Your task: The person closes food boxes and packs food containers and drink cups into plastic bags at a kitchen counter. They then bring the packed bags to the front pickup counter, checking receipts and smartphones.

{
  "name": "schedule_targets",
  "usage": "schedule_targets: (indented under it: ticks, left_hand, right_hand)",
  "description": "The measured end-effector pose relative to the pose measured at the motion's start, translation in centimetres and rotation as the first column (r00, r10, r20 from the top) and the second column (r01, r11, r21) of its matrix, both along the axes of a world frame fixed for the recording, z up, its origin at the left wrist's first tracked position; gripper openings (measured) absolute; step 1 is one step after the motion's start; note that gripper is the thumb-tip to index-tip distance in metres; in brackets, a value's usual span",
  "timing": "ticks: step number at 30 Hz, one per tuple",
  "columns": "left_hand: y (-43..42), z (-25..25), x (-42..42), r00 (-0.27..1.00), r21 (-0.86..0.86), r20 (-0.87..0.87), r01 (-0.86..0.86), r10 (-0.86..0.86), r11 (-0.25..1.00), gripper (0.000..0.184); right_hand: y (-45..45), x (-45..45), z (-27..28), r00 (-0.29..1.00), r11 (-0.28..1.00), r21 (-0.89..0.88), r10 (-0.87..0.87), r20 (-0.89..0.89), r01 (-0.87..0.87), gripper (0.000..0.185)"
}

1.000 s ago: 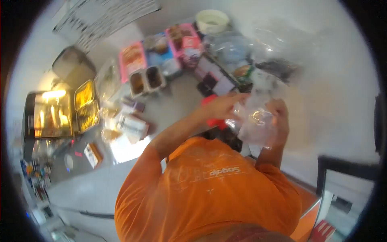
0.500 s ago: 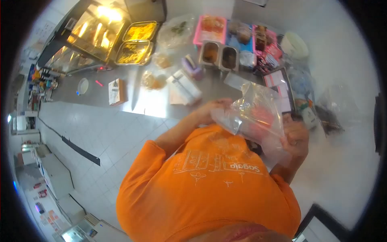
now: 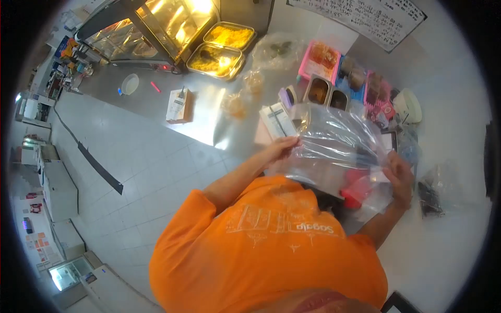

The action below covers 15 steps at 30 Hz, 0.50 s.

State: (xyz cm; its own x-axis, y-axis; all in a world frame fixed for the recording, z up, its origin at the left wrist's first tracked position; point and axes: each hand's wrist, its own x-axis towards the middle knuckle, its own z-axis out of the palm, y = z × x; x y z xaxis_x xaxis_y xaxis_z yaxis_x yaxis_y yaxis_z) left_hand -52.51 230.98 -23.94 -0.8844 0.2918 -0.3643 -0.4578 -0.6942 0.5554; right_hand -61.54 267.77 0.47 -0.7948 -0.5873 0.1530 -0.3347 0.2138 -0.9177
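Nearest: your orange shirt (image 3: 271,245), both forearms reaching out past it. Your left hand (image 3: 284,147) has its grip pinched on the near-left edge of a clear plastic bag (image 3: 339,133). Your right hand (image 3: 399,171) has its grip closed on the bag's right side, where the film bunches up. Bag is spread between the two, in front of your chest, over the near edge of the worktop (image 3: 203,117). A red item (image 3: 356,189) sits by the bag's lower right; can't tell if it's inside or behind the film.

Just past your left hand: white box (image 3: 278,121). Off to its left, a smaller box (image 3: 179,107) with a pen on top. Beyond the bag: two metal tubs (image 3: 318,89) side by side, a pink tray (image 3: 308,68) behind them, a white bowl (image 3: 409,107) to the right. Farther left, two trays of yellow food (image 3: 211,61) next to a lit glass cabinet (image 3: 151,39). Farthest: whiteboard (image 3: 365,21) with handwriting.
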Motion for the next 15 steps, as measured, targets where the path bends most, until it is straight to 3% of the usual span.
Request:
schedule_targets:
  ticks: [1, 4, 6, 7, 10, 11, 13, 15]
  left_hand:
    - [-0.4, 1.2, 0.2, 1.000, -0.034, -0.011, 0.005, -0.005, 0.999, 0.032]
    - [0.0, 4.5, 2.3, 0.999, -0.157, 0.031, 0.019, -0.015, 0.987, 0.029]
    - [0.6, 4.1, 2.5, 0.993, -0.291, 0.119, 0.025, 0.010, 0.956, 0.025]
    - [1.3, 4.1, 2.6, 0.998, -0.269, 0.060, 0.022, -0.006, 0.963, 0.024]
    - [3.4, 5.6, 1.6, 0.995, -0.262, -0.080, 0.044, -0.067, 0.964, 0.022]
    - [4.3, 6.3, 1.2, 0.989, -0.268, -0.080, 0.098, -0.124, 0.958, 0.022]
    - [6.4, 4.7, 0.1, 0.927, -0.409, -0.333, 0.021, -0.171, 0.912, 0.021]
    - [8.5, 4.5, -0.3, 0.862, -0.528, -0.495, -0.196, -0.112, 0.826, 0.019]
  right_hand:
    - [0.4, -0.6, -1.4, 0.995, 0.992, 0.080, -0.098, 0.028, 0.096, 0.030]
    - [1.2, -0.4, -4.8, 0.954, 0.921, 0.365, -0.222, 0.201, 0.137, 0.027]
    - [1.0, 1.0, -6.7, 0.961, 0.783, 0.589, -0.275, 0.041, 0.199, 0.027]
    - [0.6, 1.7, -7.7, 0.960, 0.698, 0.677, -0.277, -0.043, 0.232, 0.028]
    - [-2.4, 2.6, -11.7, 0.968, 0.761, 0.598, -0.193, -0.160, 0.251, 0.026]
    - [-3.7, 2.9, -14.0, 0.977, 0.854, 0.490, -0.211, 0.014, 0.178, 0.025]
    - [-5.6, 3.0, -18.1, 0.920, 0.970, 0.235, -0.149, 0.363, 0.064, 0.025]
    - [-8.2, 3.7, -17.0, 0.935, 0.980, 0.188, -0.125, 0.331, 0.064, 0.023]
